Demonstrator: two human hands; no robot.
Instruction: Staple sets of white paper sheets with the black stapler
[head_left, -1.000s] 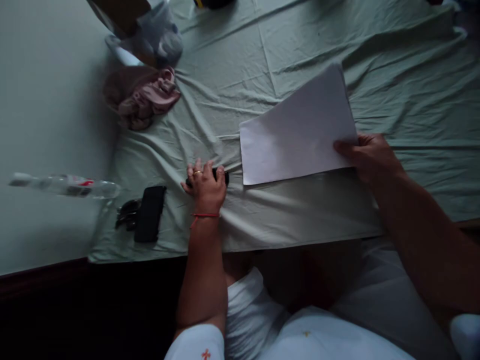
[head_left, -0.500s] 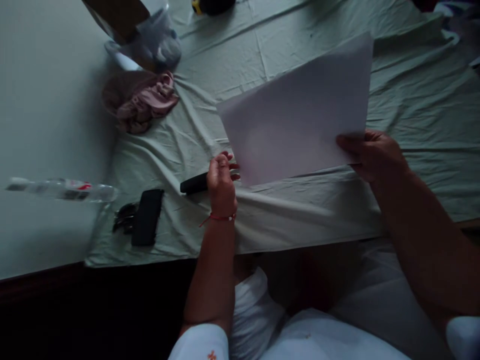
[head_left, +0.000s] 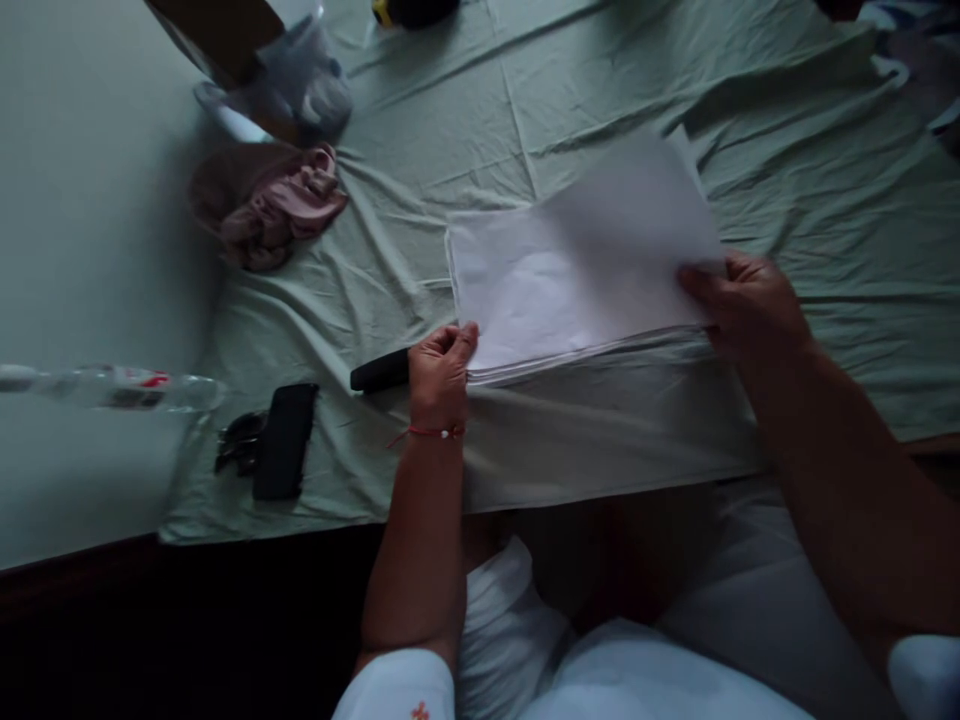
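Note:
A stack of white paper sheets (head_left: 577, 270) lies on the pale green cloth (head_left: 615, 90) in front of me. My right hand (head_left: 742, 305) grips the stack's right edge, thumb on top. My left hand (head_left: 439, 370), with a red thread at the wrist, pinches the stack's lower left corner. A black marker-like object (head_left: 379, 371) lies on the cloth just left of that hand, apart from the fingers.
A black phone (head_left: 283, 440) and dark glasses (head_left: 238, 443) lie near the cloth's front left edge. A plastic bottle (head_left: 112, 387) lies on the bare white table. A pink crumpled cloth (head_left: 277, 205) and a clear bag (head_left: 300, 80) sit at the back left.
My left hand let go of the black object and moved right to the paper's corner. The sheets, lifted half a second ago, have come down onto the cloth.

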